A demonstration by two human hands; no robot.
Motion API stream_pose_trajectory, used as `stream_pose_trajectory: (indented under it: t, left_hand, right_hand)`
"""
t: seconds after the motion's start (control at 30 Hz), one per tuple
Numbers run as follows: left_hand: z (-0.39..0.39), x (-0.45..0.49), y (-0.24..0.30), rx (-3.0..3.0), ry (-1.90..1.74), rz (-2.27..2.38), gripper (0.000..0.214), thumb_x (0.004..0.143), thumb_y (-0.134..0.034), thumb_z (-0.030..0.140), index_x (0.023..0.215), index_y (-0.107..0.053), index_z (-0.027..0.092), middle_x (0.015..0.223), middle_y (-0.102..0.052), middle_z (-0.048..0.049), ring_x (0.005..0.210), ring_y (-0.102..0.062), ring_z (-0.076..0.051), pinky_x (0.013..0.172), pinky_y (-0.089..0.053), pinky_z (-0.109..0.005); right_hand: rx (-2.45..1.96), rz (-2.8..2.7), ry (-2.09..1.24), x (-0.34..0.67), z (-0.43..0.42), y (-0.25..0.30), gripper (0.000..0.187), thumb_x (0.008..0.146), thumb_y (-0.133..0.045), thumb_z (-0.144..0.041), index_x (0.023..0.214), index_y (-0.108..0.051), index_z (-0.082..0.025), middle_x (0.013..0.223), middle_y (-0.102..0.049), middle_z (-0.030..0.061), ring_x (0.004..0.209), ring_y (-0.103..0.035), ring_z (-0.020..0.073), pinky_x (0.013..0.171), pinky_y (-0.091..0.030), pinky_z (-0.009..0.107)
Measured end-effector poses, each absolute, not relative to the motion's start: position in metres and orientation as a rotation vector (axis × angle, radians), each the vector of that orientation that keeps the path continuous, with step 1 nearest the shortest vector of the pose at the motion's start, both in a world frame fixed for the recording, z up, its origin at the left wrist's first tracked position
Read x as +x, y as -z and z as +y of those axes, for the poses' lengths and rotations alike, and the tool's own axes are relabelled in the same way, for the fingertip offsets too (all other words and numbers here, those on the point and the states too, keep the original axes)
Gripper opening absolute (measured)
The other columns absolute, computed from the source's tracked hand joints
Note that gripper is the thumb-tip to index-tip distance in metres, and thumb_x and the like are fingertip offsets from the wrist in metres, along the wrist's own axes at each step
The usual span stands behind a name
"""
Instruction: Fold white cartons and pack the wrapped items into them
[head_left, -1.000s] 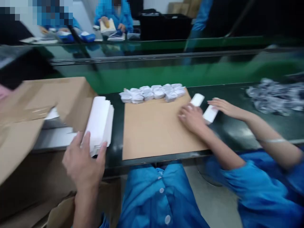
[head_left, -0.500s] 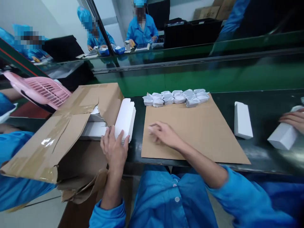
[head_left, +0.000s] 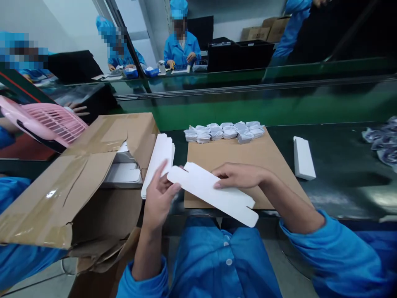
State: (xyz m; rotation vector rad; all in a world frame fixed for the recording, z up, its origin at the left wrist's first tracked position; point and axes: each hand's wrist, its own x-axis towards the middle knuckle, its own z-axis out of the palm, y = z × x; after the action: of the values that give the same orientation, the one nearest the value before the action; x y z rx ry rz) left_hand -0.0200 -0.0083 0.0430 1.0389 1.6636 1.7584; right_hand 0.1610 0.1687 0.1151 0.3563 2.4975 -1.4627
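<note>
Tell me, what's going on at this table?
A person's right fingers grip a flat white card near its middle, with the left fingers at one end. More cards lie stacked beside a big box. Small packets line the far edge of a brown sheet. A white carton sits to its right.

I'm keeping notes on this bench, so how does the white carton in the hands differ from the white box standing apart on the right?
The flat carton is flattened, with end tabs showing; the white box is formed into a solid shape. The flat carton is gripped by the right hand; the white box rests on the dark bench, touched by no hand. Both are white and elongated.
</note>
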Motion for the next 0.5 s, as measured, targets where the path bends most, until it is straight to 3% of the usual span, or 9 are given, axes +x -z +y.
stream_pose_trajectory:
  t: [0.07,0.13,0.23,0.3,0.37,0.5]
  left_hand:
    - [0.005,-0.013,-0.048,0.928,-1.642,1.645,0.052,0.076,-0.074,0.043,0.118,-0.062,0.016,0.09,-0.071,-0.005,0.076,-0.068,-0.018,0.058,-0.057,-0.025]
    - [0.015,-0.003,-0.046,0.806,-1.714,1.65,0.037,0.076,-0.073,0.04,0.103,-0.065,0.016,0.08,-0.068,-0.001,0.067,-0.063,-0.013,0.053,-0.053,-0.021]
    - [0.02,0.004,-0.041,0.723,-1.709,1.43,0.039,0.077,-0.072,0.037,0.11,-0.059,0.019,0.077,-0.065,0.0024,0.064,-0.06,-0.01,0.054,-0.052,-0.019]
    - [0.018,0.0,-0.041,0.772,-1.492,1.254,0.049,0.073,-0.074,0.04,0.115,-0.059,0.018,0.077,-0.066,0.0012,0.062,-0.061,-0.011,0.053,-0.053,-0.021]
    - [0.015,-0.008,-0.045,0.816,-1.304,1.177,0.054,0.065,-0.079,0.044,0.108,-0.064,0.013,0.076,-0.066,-0.0022,0.061,-0.063,-0.015,0.052,-0.056,-0.026]
    - [0.012,-0.014,-0.053,0.839,-1.202,1.16,0.055,0.059,-0.081,0.048,0.096,-0.07,0.009,0.073,-0.065,-0.0045,0.062,-0.064,-0.017,0.051,-0.058,-0.029]
  right_hand:
    - [0.524,2.799,0.914,0.179,0.152,-0.116,0.029,0.093,-0.052,-0.038,0.103,-0.064,-0.014,0.094,-0.068,0.0071,0.078,-0.06,0.0179,0.067,-0.046,0.028]
    - [0.743,3.086,0.317,0.189,0.131,-0.104,0.045,0.09,-0.058,-0.039,0.126,-0.056,-0.013,0.11,-0.066,0.0141,0.092,-0.062,0.0264,0.077,-0.048,0.037]
    - [0.696,3.338,-0.31,0.202,0.11,-0.08,0.066,0.086,-0.061,-0.03,0.143,-0.038,-0.006,0.122,-0.061,0.0215,0.105,-0.059,0.0338,0.085,-0.048,0.045]
    - [0.54,3.463,-0.441,0.211,0.11,-0.067,0.069,0.089,-0.054,-0.024,0.151,-0.028,-0.008,0.12,-0.062,0.0205,0.104,-0.06,0.0331,0.085,-0.049,0.045]
    - [0.385,3.583,-0.434,0.219,0.117,-0.058,0.075,0.091,-0.049,-0.029,0.157,-0.016,-0.015,0.117,-0.065,0.0175,0.101,-0.063,0.0317,0.082,-0.051,0.044]
    - [0.337,3.693,-0.329,0.232,0.134,-0.042,0.081,0.086,-0.052,-0.045,0.157,-0.015,-0.029,0.109,-0.069,0.0147,0.095,-0.067,0.0314,0.075,-0.056,0.044]
